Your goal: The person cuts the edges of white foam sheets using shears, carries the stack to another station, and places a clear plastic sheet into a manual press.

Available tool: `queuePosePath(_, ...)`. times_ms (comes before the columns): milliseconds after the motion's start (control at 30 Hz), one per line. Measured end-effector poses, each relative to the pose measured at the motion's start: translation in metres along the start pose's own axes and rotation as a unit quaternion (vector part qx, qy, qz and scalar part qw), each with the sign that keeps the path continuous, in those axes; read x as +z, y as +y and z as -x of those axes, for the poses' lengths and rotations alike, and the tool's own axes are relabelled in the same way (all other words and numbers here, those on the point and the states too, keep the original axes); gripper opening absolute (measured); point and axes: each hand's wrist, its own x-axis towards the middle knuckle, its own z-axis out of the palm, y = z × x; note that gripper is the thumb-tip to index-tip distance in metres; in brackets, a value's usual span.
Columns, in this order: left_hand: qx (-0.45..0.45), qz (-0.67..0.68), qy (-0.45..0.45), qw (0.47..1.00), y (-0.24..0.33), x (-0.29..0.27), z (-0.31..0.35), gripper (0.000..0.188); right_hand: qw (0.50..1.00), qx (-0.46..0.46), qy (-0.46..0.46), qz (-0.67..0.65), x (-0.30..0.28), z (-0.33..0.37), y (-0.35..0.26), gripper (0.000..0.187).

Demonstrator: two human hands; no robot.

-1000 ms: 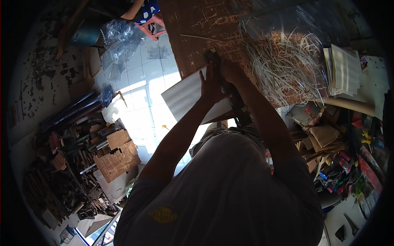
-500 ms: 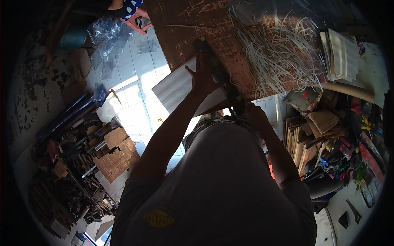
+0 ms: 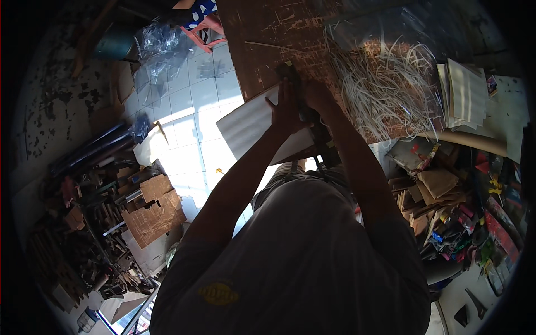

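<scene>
A white sheet [image 3: 245,129] lies at the near left corner of the worn brown table [image 3: 262,25], part of it beyond the edge. Along its right side runs a long dark straight bar [image 3: 322,135]. My left hand [image 3: 286,111] presses flat on the sheet beside the bar, thumb out and fingers stretched away from me. Just right of it, my right hand [image 3: 318,96] is closed at the bar's right side. What those fingers hold is in shadow and cannot be made out.
A tangled heap of thin pale strips [image 3: 385,84] covers the table's right side. Beyond it stand pale sheets [image 3: 466,92]. Brown boards [image 3: 438,184] are stacked on the right; scrap pieces [image 3: 153,212] pile up on the left. A pink stool [image 3: 204,36] stands far left.
My right hand has moved away from me along the bar, from its near end to beside my left hand. The left hand stays on the sheet. The whole view has shifted slightly.
</scene>
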Motion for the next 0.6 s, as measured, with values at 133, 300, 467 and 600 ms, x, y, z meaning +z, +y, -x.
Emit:
queuePosePath(133,0.008,0.002,0.009,1.0,0.0,0.002,-0.004,0.148,0.999,0.009,0.046,-0.023,0.01,-0.013,0.004,0.042)
queuePosePath(300,0.014,0.013,0.01,1.0,-0.003,0.003,-0.006,0.147,0.997,0.029,0.052,-0.043,0.007,-0.004,0.001,0.025)
queuePosePath(467,0.008,0.009,0.025,1.0,-0.006,0.005,-0.005,0.146,0.998,-0.014,-0.034,0.048,0.026,0.077,0.02,0.027)
queuePosePath(600,0.003,0.018,0.028,0.999,-0.005,0.012,-0.008,0.15,0.997,0.038,-0.068,-0.022,0.076,0.197,0.055,0.031)
